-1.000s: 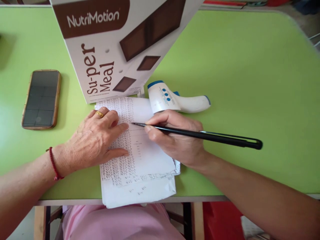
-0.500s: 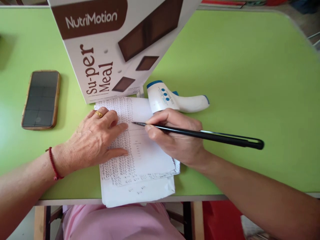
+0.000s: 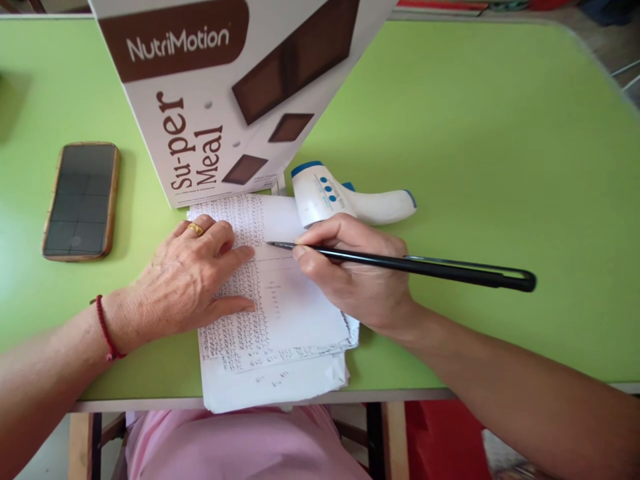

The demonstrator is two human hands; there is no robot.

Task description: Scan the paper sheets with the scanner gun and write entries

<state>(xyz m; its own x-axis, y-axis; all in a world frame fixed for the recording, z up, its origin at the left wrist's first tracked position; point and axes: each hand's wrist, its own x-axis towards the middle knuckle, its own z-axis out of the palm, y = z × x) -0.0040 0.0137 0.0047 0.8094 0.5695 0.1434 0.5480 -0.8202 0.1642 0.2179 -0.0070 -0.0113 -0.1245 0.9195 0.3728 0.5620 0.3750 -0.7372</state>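
On the left of the green table, a phone lay with its dark screen up, well apart from the hands. Then came the left hand, which rested on the papers with fingers spread and slightly bent; it grasped nothing. Behind it stood a white and brown box, at the far edge of the papers. The papers lay before the person, partly filled with small, dense handwriting. Near their far right corner was a white thermometer, just behind the right hand. This hand pinched a black pen between thumb and fingers; its tip was beside the dense rows, but I could not tell if it touched. Just now the tip had moved slightly away from the left hand, which had stayed in place. To me, this suggested writing in small movements upon a steadied sheet.
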